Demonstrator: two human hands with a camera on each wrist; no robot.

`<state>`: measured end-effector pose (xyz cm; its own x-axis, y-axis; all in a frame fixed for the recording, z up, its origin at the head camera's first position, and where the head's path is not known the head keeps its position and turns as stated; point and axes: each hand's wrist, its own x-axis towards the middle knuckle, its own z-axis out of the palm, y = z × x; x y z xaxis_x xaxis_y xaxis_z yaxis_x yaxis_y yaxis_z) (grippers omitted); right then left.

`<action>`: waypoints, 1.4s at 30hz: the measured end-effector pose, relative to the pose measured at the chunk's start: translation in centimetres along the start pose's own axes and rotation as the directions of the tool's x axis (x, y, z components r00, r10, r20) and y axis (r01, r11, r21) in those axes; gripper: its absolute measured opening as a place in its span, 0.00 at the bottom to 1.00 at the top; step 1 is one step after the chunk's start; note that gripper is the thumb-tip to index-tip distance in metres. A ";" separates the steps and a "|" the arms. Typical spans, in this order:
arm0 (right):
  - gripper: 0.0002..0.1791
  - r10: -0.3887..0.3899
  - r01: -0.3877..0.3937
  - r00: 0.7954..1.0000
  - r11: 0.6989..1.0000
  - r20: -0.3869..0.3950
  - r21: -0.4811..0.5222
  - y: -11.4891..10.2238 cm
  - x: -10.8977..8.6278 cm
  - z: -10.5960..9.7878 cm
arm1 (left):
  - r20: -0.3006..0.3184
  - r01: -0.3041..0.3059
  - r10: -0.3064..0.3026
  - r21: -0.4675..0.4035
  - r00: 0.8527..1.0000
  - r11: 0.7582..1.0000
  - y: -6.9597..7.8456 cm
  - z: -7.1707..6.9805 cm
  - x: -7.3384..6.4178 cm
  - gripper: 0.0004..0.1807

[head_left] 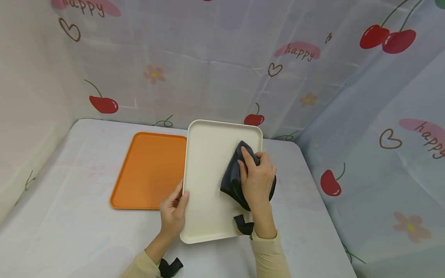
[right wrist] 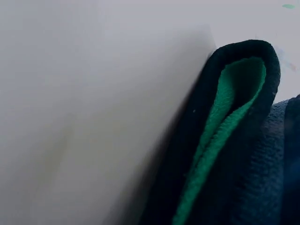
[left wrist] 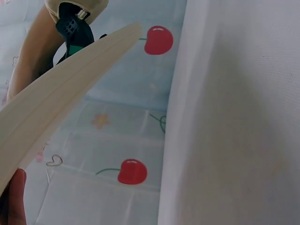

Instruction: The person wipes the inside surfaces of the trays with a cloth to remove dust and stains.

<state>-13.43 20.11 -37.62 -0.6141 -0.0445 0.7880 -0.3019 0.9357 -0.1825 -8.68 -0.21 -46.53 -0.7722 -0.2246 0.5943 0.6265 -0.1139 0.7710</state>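
Observation:
A cream-white rectangular tray [head_left: 208, 185] is held up off the table, tilted toward the head camera. My left hand [head_left: 174, 212] grips its left edge, thumb on the front face and fingers behind. In the left wrist view the tray [left wrist: 61, 93] shows edge-on, with my left thumb [left wrist: 18, 194] at the lower left. My right hand [head_left: 258, 177] holds a bunched dark grey-blue cloth [head_left: 230, 175] against the tray's right part. Close up in the right wrist view, the folded cloth [right wrist: 243, 173] shows a green inner side and black edging beside the pale tray face [right wrist: 84, 117].
An orange tray [head_left: 149, 173] lies flat on the white-covered table [head_left: 87, 231], partly behind the white tray's left side. Behind and to the right hangs a printed curtain [head_left: 208, 77] with cherries, hearts and flowers. A pale wall [head_left: 31, 96] stands at the left.

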 end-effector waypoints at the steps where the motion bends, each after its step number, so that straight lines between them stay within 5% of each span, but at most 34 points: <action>1: 0.17 0.009 -0.009 1.000 1.000 0.002 -0.005 0.2 -0.1 -0.1 | 0.001 -0.002 0.002 -0.002 1.000 1.000 0.0 0.0 0.0 0.23; 14: 0.18 0.115 -0.113 0.993 0.991 0.021 -0.066 2.1 -0.7 -0.6 | -0.005 0.007 -0.007 0.035 1.000 0.999 0.1 -0.3 0.1 0.23; 42: 0.19 0.085 -0.084 0.996 0.996 -0.030 0.016 0.9 -0.9 -0.3 | 0.050 0.008 -0.009 0.021 0.999 1.000 0.3 -0.1 0.4 0.24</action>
<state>-12.93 21.12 -38.28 -0.6157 0.0455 0.7867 -0.2608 0.9303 -0.2580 -8.81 -0.41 -46.05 -0.7819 -0.1751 0.5983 0.6183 -0.0956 0.7801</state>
